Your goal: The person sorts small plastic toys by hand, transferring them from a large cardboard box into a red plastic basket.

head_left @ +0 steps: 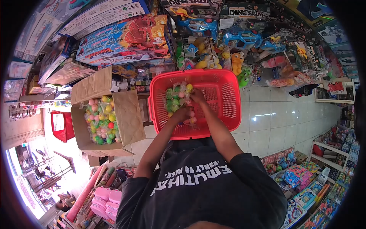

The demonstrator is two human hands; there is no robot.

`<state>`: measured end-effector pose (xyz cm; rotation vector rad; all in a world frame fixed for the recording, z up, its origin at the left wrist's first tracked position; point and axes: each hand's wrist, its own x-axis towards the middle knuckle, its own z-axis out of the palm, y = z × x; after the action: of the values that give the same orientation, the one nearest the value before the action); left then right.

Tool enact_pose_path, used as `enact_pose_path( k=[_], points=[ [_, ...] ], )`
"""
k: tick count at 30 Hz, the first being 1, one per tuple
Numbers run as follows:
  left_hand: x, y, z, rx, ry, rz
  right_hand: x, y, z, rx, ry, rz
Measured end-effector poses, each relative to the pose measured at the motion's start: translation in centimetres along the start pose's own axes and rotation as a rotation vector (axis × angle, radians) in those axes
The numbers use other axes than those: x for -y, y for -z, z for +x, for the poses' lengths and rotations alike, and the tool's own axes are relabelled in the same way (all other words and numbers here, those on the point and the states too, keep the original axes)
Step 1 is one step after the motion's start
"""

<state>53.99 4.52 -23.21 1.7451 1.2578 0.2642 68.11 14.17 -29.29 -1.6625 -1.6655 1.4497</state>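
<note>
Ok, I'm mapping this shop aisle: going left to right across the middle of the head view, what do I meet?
Small red basket → cardboard box of coloured balls → big red basket → shiny tiled floor → toy shelves.

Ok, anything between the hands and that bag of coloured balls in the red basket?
Nothing visible: left hand and right hand both hold the clear plastic bag of coloured balls inside the red plastic basket.
</note>
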Motion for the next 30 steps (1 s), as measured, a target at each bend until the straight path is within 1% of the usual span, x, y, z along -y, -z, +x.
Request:
enact_pose_path(
  k=[2,4,5,7,8,10,11,12,13,15,17,19,20,21,22,23,24,25,26,27,28,29,30],
  points=[
    [-0.2,0.2,-0.1,0.015,0.014,0.006,0.7,0.4,-0.5,0.001,0.003,0.04],
    [-0.2,0.3,0.1,0.03,0.026,0.011,0.9,1.1,-0.8,0.115,-0.017,0.1],
    [-0.2,0.4,0.2,0.065,0.026,0.014,0.9,1.5,-1.1,0.114,-0.018,0.099],
    [0.2,0.3,0.5,0.099,0.024,0.016,1.3,2.3,-1.6,0.266,-0.221,0.107],
    [0.4,0.2,0.6,0.117,-0.003,-0.005,1.5,2.4,-2.0,0.266,-0.221,0.105],
    [0.0,0.3,0.5,0.134,-0.029,-0.028,3.3,3.1,-4.0,0.182,-0.316,0.069],
    [-0.6,0.7,0.3,0.147,0.002,-0.029,3.8,3.4,-4.4,0.181,-0.316,0.067],
    [-0.9,0.9,0.2,0.161,0.034,-0.029,3.7,3.6,-4.6,0.242,-0.356,0.054],
    [-1.2,0.9,0.0,0.161,0.033,-0.03,3.7,3.8,-4.9,0.303,-0.397,0.04],
    [-1.8,1.1,-0.7,0.05,0.041,0.041,3.6,4.2,-5.3,0.331,-0.4,0.016],
    [-2.2,1.8,-1.2,0.058,0.063,0.006,3.6,4.7,-5.5,0.357,-0.405,-0.006],
    [-3.2,2.8,-2.3,0.067,0.083,-0.033,4.4,6.1,-6.1,0.513,-0.312,-0.28],
    [-3.6,3.4,-3.4,0.003,0.052,-0.053,3.9,6.3,-6.6,0.511,-0.316,-0.28],
    [-4.3,4.4,-4.5,-0.065,0.02,-0.073,2.5,6.3,-6.7,0.482,-0.177,-0.359],
    [-5.9,5.8,-5.9,-0.07,0.018,-0.074,1.8,6.5,-6.7,0.453,-0.032,-0.44],
    [-7.9,7.5,-7.7,-0.115,0.091,-0.19,2.4,7.0,-7.6,0.457,-0.027,-0.447],
    [-9.2,8.4,-9.6,-0.162,0.167,-0.308,3.7,7.6,-9.5,0.371,0.014,-0.351],
    [-9.5,8.7,-11.1,-0.174,0.171,-0.31,5.0,8.1,-11.3,0.285,0.056,-0.254],
    [-9.5,8.8,-12.6,-0.235,0.154,-0.487,5.6,8.4,-12.6,0.292,0.066,-0.26],
    [-9.8,8.9,-14.0,-0.295,0.132,-0.663,6.0,8.7,-13.8,0.279,0.145,-0.136],
    [-10.5,9.1,-15.5,-0.309,0.129,-0.665,6.9,9.2,-15.1,0.266,0.223,-0.013],
    [-11.4,9.3,-17.0,-0.244,0.142,-0.739,7.7,9.7,-16.4,0.274,0.233,-0.02],
    [-11.8,9.1,-18.5,-0.179,0.158,-0.812,9.0,10.3,-17.9,0.308,0.163,0.126]
  ],
)
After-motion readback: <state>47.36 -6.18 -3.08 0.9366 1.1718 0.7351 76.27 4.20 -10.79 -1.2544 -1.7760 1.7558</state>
